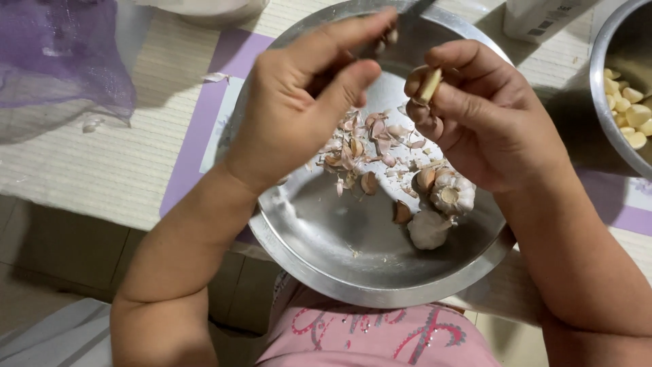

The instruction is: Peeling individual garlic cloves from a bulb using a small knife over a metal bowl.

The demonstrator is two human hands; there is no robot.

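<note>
Pale, partly skinned garlic is being pinched in the right hand (485,112): a single clove (429,85) is being gripped between thumb and curled forefinger, its tip being presented upward, apparently so that the skin can be reached. The left hand (299,109) is being held just beside it, fingers drawn together around what appears to be a dark knife (407,8), only the blade end of which is being shown past the fingertips; the handle is being hidden by the palm, so the exact grip cannot be told. Both hands are being kept above a round steel plate (319,251), seemingly so that loosened skin is being caught there rather than on the mat. Papery pinkish peels (370,139) are being collected in a scatter at the plate's middle, directly beneath the hands. Near the right wrist, a whole garlic bulb (429,230), a partly broken bulb (454,194) and loose unpeeled cloves (402,213) are being kept within easy reach. At the right edge, a steel bowl (601,109) is being used for peeled cloves (628,112), held apart from the waste. A purple mesh bag (58,61) is being left at the upper left on the pale woven mat (109,170).
</note>
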